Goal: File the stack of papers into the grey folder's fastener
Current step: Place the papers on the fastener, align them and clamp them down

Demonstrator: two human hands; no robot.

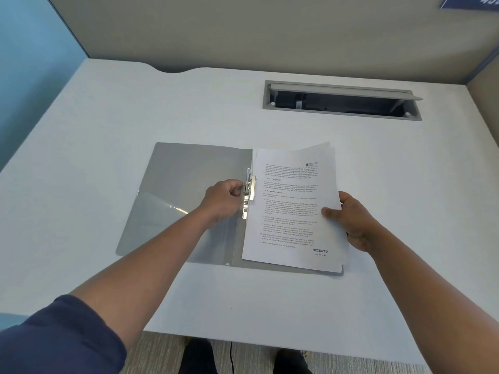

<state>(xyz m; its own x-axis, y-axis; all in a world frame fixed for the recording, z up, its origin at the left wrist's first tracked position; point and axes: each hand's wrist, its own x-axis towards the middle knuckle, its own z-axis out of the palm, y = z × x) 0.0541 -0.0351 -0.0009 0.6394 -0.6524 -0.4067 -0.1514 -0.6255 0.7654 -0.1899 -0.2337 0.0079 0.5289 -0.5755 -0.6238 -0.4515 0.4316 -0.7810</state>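
The grey folder [189, 195] lies open on the desk [135, 109], papers [291, 206] on its right half. The left hand [224, 198] pinches the metal fastener [249, 190] at the spine, just left of the papers' punched edge; the right hand [348, 220] grips the stack's far edge, thumb on top. The step looks like threading or clamping. Next, I judge, the holes must seat on the prongs before the clip is pressed down

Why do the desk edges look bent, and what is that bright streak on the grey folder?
Head view: the wide-angle lens bows the desk edges; the streak is glare on the clear sleeve inside the grey folder; light is soft, shadows faint; the papers show text too small to read, except a "RECEIVED" stamp.
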